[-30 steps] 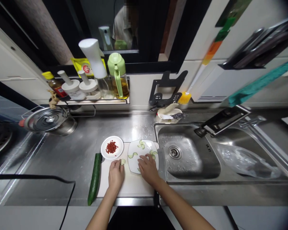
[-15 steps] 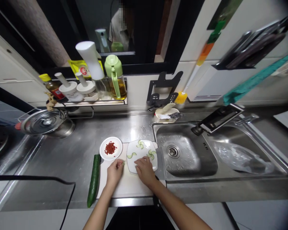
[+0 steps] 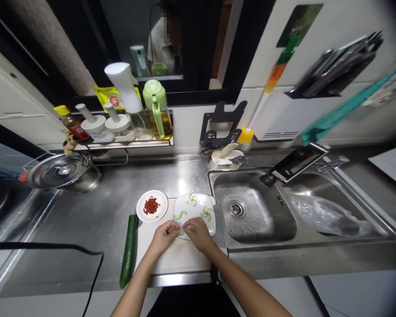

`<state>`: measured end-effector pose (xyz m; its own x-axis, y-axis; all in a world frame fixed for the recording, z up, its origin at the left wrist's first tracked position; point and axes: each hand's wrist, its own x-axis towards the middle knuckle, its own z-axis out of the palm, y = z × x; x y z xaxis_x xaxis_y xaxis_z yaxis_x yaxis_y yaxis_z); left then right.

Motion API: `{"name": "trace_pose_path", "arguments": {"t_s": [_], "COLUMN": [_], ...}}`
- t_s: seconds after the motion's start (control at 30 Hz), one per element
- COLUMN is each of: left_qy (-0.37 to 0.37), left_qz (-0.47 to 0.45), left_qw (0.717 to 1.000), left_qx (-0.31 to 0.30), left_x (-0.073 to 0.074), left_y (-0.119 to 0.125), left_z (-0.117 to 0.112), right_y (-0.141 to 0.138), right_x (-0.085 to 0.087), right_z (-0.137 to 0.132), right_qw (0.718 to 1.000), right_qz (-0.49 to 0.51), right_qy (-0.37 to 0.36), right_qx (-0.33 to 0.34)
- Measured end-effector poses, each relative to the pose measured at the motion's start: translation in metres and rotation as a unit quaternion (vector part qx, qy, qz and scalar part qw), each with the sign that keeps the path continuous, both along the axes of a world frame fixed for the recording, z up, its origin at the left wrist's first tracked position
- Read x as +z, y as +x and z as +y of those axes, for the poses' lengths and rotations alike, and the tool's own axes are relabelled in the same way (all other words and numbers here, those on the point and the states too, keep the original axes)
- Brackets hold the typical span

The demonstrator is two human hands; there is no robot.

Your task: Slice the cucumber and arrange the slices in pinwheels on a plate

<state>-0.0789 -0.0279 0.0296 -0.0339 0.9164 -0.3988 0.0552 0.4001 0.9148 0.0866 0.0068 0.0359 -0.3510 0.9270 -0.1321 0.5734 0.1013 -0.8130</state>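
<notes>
A square white plate (image 3: 201, 203) with thin cucumber slices (image 3: 206, 213) laid in small pinwheels sits on a white cutting board (image 3: 174, 257). My left hand (image 3: 163, 237) and my right hand (image 3: 198, 234) meet at the plate's near edge, both pinched on a pale cucumber slice (image 3: 186, 229) between them. A whole cucumber (image 3: 129, 250) lies along the board's left side. A small round dish of red chopped chilli (image 3: 152, 205) stands just left of the plate.
A steel sink (image 3: 251, 211) with a black tap (image 3: 293, 165) lies right of the board, a clear plastic bag (image 3: 326, 215) in its right basin. Bottles and grinders on a rack (image 3: 125, 127), a pot with lid (image 3: 64, 171), and a black cable (image 3: 53, 246) are on the left.
My left hand moved right from the board to the plate's near edge, bringing a cucumber slice. My right hand drew back toward it, so both now meet over the plate.
</notes>
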Motion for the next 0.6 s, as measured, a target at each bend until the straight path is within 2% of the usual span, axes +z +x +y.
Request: {"name": "trace_pose_path", "arguments": {"t_s": [0.1,0.2,0.3,0.47,0.6], "left_qy": [-0.07,-0.186,-0.267,-0.272,-0.231], "left_qz": [-0.091,-0.157,-0.187,-0.282,-0.255], "left_qw": [0.993,0.967,0.943,0.916,0.932], "left_qx": [0.029,0.069,0.069,0.082,0.117], "left_x": [0.003,0.007,0.009,0.004,-0.004], "left_y": [0.001,0.004,0.01,0.015,0.012], "left_z": [-0.001,-0.002,-0.002,0.003,0.012], "right_y": [0.003,0.008,0.013,0.018,0.016], "right_x": [0.004,0.01,0.018,0.025,0.018], "right_z": [-0.001,-0.001,-0.001,-0.001,0.003], "right_qw": [1.0,1.0,0.999,0.998,0.999], "right_qz": [-0.001,-0.006,-0.01,-0.002,-0.009], "right_qy": [-0.015,-0.019,-0.012,0.0,-0.026], "right_qx": [0.005,0.024,0.047,0.063,0.032]}}
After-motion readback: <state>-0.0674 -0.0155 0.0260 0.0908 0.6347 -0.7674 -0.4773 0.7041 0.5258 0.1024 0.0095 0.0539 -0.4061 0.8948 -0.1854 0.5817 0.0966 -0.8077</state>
